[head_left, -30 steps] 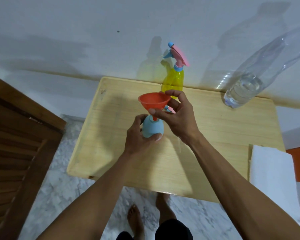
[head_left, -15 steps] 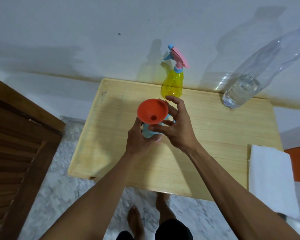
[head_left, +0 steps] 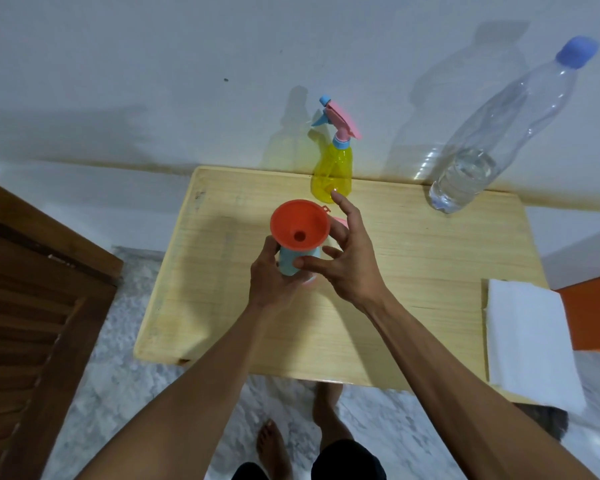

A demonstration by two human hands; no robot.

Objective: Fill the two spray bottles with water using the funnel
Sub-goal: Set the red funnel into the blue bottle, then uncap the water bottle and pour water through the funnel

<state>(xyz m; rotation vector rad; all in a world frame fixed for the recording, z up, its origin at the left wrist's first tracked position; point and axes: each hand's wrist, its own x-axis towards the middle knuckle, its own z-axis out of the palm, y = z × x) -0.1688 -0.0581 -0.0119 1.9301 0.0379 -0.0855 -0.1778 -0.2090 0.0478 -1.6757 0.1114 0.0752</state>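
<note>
An orange funnel point(head_left: 300, 226) sits in the neck of a light blue spray bottle point(head_left: 289, 263) on the wooden table point(head_left: 413, 271). My left hand point(head_left: 272, 277) grips the blue bottle's body from the left. My right hand point(head_left: 343, 258) hovers just right of the funnel with fingers spread, off its rim; the thumb lies against the bottle. A pink piece point(head_left: 340, 221), partly hidden, shows behind my right fingers. A yellow spray bottle point(head_left: 332, 169) with a pink and blue trigger head stands at the table's far edge. A clear water bottle point(head_left: 492, 147) with a blue cap stands at the far right, partly filled.
A white folded cloth point(head_left: 530, 341) lies at the table's right edge. A brown louvred door point(head_left: 32, 306) stands to the left. A white wall runs behind the table. My bare feet point(head_left: 274, 448) stand on a marble floor below the near edge.
The funnel went down into the blue bottle's neck. My right hand let go of its rim and opened its fingers. My left hand kept its grip on the bottle.
</note>
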